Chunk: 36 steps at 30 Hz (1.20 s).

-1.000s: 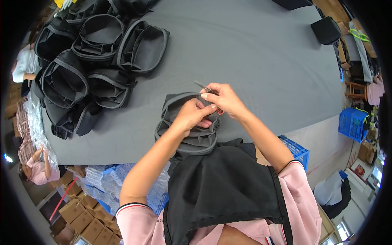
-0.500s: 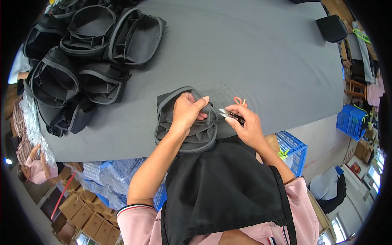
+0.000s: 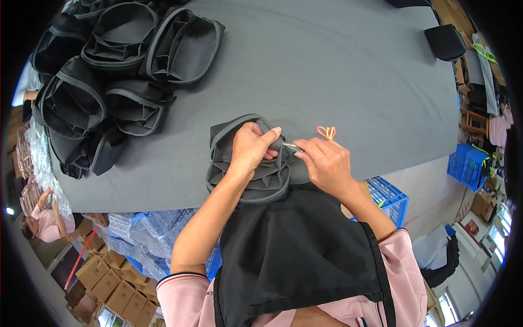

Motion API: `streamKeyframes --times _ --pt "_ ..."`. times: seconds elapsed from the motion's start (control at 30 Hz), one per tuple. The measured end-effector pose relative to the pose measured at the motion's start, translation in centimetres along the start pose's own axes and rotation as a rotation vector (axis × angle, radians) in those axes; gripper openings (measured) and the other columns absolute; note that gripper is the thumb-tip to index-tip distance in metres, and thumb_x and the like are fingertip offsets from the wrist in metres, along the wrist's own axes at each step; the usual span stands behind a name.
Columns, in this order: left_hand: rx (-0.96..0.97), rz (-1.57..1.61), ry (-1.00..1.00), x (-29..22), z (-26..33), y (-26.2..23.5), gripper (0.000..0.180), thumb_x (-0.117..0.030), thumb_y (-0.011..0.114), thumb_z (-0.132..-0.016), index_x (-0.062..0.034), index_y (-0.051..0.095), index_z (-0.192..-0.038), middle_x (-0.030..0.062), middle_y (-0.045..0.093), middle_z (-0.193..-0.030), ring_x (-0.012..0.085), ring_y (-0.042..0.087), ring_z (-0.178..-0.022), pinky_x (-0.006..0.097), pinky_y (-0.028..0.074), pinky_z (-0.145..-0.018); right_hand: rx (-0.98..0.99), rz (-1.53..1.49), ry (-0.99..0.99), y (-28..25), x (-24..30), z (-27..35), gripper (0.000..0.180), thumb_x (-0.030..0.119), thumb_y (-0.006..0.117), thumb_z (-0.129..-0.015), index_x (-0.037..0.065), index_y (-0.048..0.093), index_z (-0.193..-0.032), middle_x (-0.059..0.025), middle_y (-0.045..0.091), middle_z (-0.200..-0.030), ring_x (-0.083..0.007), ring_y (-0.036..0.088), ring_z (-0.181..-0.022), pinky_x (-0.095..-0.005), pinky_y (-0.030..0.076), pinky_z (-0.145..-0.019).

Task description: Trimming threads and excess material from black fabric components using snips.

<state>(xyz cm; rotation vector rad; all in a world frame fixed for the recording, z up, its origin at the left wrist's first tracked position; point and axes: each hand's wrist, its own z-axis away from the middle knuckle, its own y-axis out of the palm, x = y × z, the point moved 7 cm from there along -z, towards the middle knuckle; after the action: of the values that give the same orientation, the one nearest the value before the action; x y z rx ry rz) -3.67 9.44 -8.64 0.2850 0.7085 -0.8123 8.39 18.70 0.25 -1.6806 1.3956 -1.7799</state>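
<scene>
An unzipped black pouch [image 3: 253, 188] with grey-edged rim and inner dividers lies at the table's front edge, before my body. My left hand [image 3: 251, 146] reaches into it and pinches its right rim between thumb and fingers. In my right hand [image 3: 325, 161] are small thread snips [image 3: 292, 146], mostly hidden by the fingers. Their metal tips point left and meet the pouch's rim beside my left fingers. An orange ribbon loop [image 3: 327, 132] shows just beyond my right hand; I cannot tell whether it is tied to the snips.
Several similar open pouches [image 3: 185, 49] are heaped at the far left of the grey table [image 3: 338, 71]. A closed black case [image 3: 445, 42] sits at the far right edge. Below the table stand blue crates [image 3: 389, 197], bubble wrap [image 3: 147, 237] and cartons [image 3: 120, 297]. Another person [image 3: 49, 223] is at the left.
My right hand has turned over, and the snips' tips have moved left onto the pouch's rim. The orange loop has swung slightly right. My left hand keeps its hold.
</scene>
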Motion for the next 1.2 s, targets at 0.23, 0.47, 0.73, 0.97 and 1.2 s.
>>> streamKeyframes --times 0.23,0.47,0.73,0.97,1.2 --pt "0.018 -0.021 -0.004 -0.3 0.1 -0.1 0.034 -0.031 0.068 -0.08 -0.0034 0.048 -0.076 0.0066 0.056 -0.065 0.0132 0.058 -0.053 0.023 0.048 -0.049 -0.067 -0.586 0.424 1.6 -2.8 1.8 0.025 0.007 0.07 -0.073 0.003 0.057 -0.094 -0.0031 0.06 -0.076 -0.012 0.057 -0.065 -0.0246 0.046 -0.065" --pt "0.209 -1.138 0.397 -3.4 4.8 2.0 0.067 -0.06 0.061 -0.069 0.0033 0.062 -0.091 0.0165 0.059 -0.099 0.0285 0.052 -0.101 0.039 0.042 -0.085 0.044 -0.894 0.856 6.8 -4.9 3.3 0.02 0.008 0.07 -0.075 -0.001 0.056 -0.086 -0.0034 0.06 -0.074 -0.0079 0.053 -0.067 -0.0245 0.046 -0.063" --pt "-0.014 -1.021 0.425 -0.8 3.3 1.5 0.023 -0.013 0.053 -0.071 0.0059 0.058 -0.083 0.0224 0.059 -0.086 0.038 0.057 -0.084 0.045 0.045 -0.076 0.032 -0.943 0.893 8.9 -5.0 4.5 0.019 0.012 0.068 -0.075 -0.001 0.059 -0.087 -0.0063 0.064 -0.074 -0.0096 0.059 -0.07 -0.0241 0.046 -0.071" --pt "-0.148 -0.716 0.372 0.3 3.8 0.6 0.02 -0.009 0.056 -0.072 0.007 0.057 -0.083 0.0236 0.06 -0.086 0.04 0.058 -0.078 0.046 0.045 -0.072 0.103 -0.807 0.89 9.2 -5.3 4.1 0.019 0.014 0.067 -0.076 0.001 0.061 -0.087 -0.0041 0.065 -0.073 -0.0084 0.059 -0.07 -0.0247 0.045 -0.073" --pt "-0.195 -0.769 0.399 0.4 3.4 0.4 0.012 -0.007 0.056 -0.075 0.0057 0.055 -0.075 0.0218 0.059 -0.079 0.0405 0.058 -0.076 0.047 0.044 -0.07 0.094 -0.799 0.882 9.5 -5.3 3.5 0.017 0.012 0.064 -0.075 -0.001 0.063 -0.087 -0.002 0.064 -0.07 -0.0064 0.055 -0.066 -0.0229 0.043 -0.066"
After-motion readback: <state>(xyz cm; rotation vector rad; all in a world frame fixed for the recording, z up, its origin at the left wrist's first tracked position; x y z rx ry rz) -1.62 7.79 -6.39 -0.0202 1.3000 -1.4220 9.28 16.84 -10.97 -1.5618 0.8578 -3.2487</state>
